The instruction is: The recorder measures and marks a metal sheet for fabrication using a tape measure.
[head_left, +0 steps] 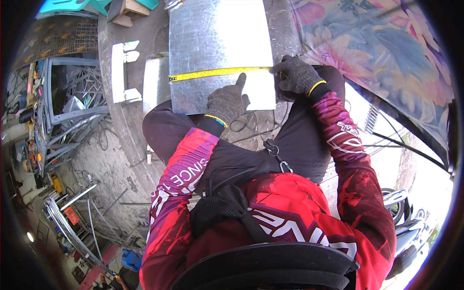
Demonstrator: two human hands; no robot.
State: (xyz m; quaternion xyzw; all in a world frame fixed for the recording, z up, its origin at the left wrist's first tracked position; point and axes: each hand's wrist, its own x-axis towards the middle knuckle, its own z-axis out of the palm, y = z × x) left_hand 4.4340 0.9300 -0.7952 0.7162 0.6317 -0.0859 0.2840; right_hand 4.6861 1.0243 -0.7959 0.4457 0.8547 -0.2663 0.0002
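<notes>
A shiny metal sheet (217, 43) lies in front of me, its near end by my crossed legs. Stretched across its width is the yellow blade of a tape measure (212, 73), running from the sheet's left edge to its right edge. My left hand (226, 102), in a dark grey knit glove, rests on the sheet below the blade. Its index finger points out and reaches the blade; the thumb stands apart. At the right edge, my right hand (298, 76), gloved alike, is closed around the tape measure's body, which is mostly hidden by the fingers.
Left of the sheet lie bent metal pieces (118, 72) and another sheet strip (155, 79). Metal frames and scrap (77, 96) crowd the far left. A flowered cloth (372, 53) spreads at the upper right. Wooden blocks (128, 10) sit at the top, and a motorcycle (408, 227) stands at the lower right.
</notes>
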